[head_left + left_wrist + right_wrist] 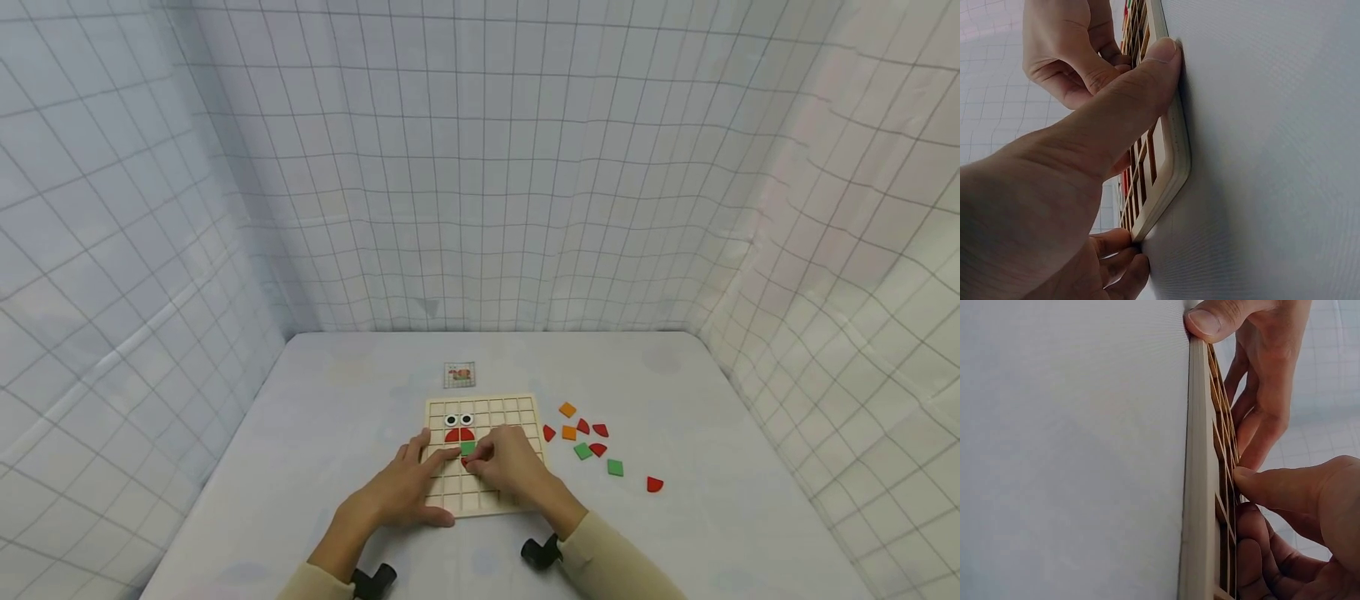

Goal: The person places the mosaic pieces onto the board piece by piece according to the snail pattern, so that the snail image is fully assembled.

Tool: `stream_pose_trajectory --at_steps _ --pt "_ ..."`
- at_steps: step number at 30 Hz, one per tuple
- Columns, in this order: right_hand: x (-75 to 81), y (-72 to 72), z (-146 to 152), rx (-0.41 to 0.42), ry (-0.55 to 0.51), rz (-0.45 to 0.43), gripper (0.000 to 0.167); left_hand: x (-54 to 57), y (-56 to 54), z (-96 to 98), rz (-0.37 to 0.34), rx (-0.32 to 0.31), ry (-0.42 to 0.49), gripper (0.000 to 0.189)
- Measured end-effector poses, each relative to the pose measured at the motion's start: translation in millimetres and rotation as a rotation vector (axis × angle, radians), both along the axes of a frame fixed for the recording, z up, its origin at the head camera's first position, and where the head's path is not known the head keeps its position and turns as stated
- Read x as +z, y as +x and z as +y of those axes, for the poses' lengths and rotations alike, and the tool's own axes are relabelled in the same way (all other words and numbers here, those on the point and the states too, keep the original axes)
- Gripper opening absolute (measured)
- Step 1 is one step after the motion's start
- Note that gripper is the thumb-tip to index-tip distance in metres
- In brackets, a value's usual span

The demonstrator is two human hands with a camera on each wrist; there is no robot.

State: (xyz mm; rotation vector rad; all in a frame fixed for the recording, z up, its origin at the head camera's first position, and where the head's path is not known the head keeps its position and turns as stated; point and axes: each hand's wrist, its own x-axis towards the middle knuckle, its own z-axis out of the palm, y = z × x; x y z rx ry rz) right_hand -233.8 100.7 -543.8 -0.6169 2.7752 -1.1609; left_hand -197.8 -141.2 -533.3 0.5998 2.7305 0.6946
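Note:
A pale wooden grid board [480, 502] lies on the white table. Two round eye pieces [451, 420] sit in its cells, with two red quarter-circle pieces [452, 435] below them and a green square tile [468, 448] lower still. My left hand [405, 492] spreads over the board's near left corner: thumb [1163, 53] on the near edge, index finger reaching in beside the green tile, other fingers against the left side. With thumb and fingertips, my right hand [512, 462] pinches a red piece [464, 462] at a cell just below the green tile; the fingers partly hide it.
Right of the board lie loose pieces: orange squares [567, 409], green squares [615, 467] and several red quarter-circles [655, 484]. A small picture card [459, 375] rests behind the board. White gridded cloth [480, 183] walls in the table at the back and sides.

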Motion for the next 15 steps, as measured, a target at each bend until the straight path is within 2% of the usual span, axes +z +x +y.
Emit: stream_pose_trajectory --at_steps 15 --pt "-8.9 -0.5 12 0.041 -0.044 -0.005 0.006 1.1 1.7 -0.1 0.016 -0.002 0.025 0.107"
